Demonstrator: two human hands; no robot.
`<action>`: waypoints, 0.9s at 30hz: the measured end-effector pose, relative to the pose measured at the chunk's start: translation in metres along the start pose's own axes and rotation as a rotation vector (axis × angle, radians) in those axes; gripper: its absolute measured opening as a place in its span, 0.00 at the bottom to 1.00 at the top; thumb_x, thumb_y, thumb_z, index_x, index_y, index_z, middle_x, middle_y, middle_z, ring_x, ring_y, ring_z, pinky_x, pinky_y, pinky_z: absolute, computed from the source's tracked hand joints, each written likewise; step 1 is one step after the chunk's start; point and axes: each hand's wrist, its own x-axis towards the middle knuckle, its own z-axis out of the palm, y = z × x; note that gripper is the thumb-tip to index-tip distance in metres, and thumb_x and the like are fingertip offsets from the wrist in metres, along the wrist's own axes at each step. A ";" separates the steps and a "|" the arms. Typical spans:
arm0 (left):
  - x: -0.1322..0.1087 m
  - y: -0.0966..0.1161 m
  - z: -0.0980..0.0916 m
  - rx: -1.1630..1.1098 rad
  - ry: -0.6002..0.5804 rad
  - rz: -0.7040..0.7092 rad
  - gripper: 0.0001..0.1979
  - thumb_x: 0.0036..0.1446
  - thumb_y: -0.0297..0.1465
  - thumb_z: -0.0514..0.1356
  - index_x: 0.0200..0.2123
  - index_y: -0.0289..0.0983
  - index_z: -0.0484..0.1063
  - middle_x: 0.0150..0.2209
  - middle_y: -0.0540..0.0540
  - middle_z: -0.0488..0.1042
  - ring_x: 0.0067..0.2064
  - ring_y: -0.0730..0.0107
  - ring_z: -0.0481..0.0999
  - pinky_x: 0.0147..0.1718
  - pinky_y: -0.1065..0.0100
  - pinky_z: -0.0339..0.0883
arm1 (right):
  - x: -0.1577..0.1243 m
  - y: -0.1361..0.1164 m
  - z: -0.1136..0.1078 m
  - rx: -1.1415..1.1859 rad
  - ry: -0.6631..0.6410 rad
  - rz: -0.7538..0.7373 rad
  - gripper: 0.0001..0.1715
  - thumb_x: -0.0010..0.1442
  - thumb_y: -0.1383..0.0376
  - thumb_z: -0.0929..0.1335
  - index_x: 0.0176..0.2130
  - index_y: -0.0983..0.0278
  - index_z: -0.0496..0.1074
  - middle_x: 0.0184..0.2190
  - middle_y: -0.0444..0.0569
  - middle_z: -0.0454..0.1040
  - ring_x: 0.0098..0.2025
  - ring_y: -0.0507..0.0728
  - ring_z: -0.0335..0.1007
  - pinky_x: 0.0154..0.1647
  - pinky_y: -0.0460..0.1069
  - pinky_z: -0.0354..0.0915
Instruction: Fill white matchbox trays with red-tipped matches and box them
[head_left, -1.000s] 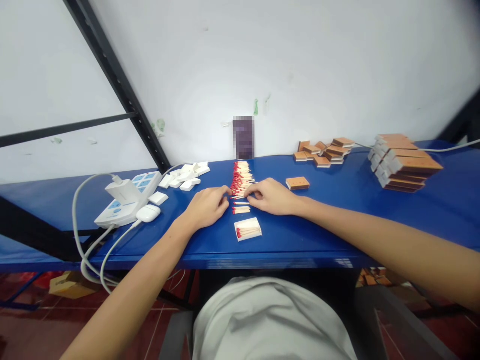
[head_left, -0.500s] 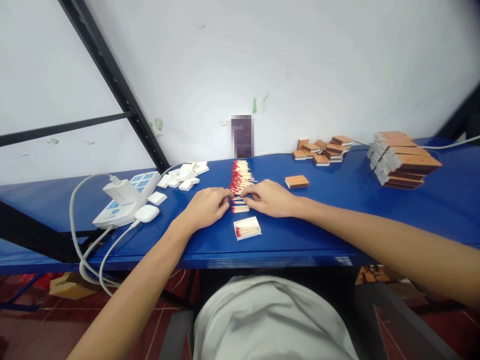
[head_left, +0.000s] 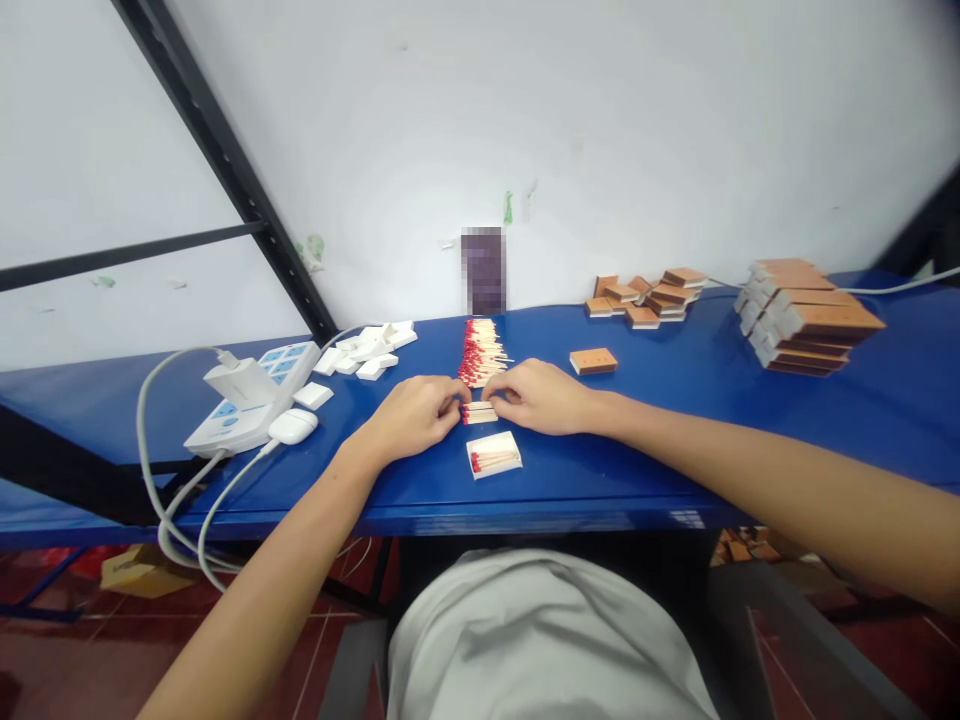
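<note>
- Since a second ago both hands have drawn together, squaring loose matches into one match bundle point(head_left: 478, 412).
- Left hand point(head_left: 416, 412) and right hand point(head_left: 541, 396), fingers curled, pinch its two ends.
- Bundle lies mid-table point(head_left: 750, 400), between match pile point(head_left: 480, 350) and filled tray point(head_left: 494, 455) near the front edge.
- Bare table to the right of the tray.

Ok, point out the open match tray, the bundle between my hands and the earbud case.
open match tray point(head_left: 498, 471), head view, near rim.
bundle point(head_left: 480, 413), head view, middle of sticks.
earbud case point(head_left: 293, 426), head view, top.
</note>
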 end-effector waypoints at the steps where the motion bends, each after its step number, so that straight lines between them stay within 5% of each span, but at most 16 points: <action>1: 0.000 0.000 0.000 -0.002 0.000 -0.003 0.12 0.57 0.23 0.55 0.41 0.39 0.75 0.26 0.51 0.71 0.28 0.68 0.69 0.30 0.69 0.58 | 0.000 0.001 -0.001 0.000 -0.001 0.007 0.16 0.60 0.67 0.63 0.41 0.60 0.80 0.30 0.46 0.78 0.29 0.53 0.67 0.30 0.47 0.53; 17: -0.001 0.002 -0.003 -0.018 -0.032 -0.019 0.12 0.65 0.28 0.52 0.44 0.39 0.75 0.30 0.49 0.74 0.30 0.68 0.70 0.31 0.68 0.59 | 0.000 0.003 -0.003 0.015 -0.016 0.028 0.17 0.59 0.69 0.64 0.43 0.60 0.80 0.26 0.44 0.74 0.27 0.52 0.64 0.30 0.47 0.51; 27: -0.002 0.009 -0.006 -0.017 -0.019 -0.001 0.13 0.63 0.42 0.59 0.38 0.38 0.75 0.26 0.51 0.69 0.28 0.69 0.67 0.29 0.68 0.58 | -0.001 0.006 -0.007 0.085 -0.070 -0.063 0.25 0.62 0.45 0.65 0.40 0.60 0.82 0.21 0.42 0.68 0.23 0.50 0.57 0.28 0.47 0.49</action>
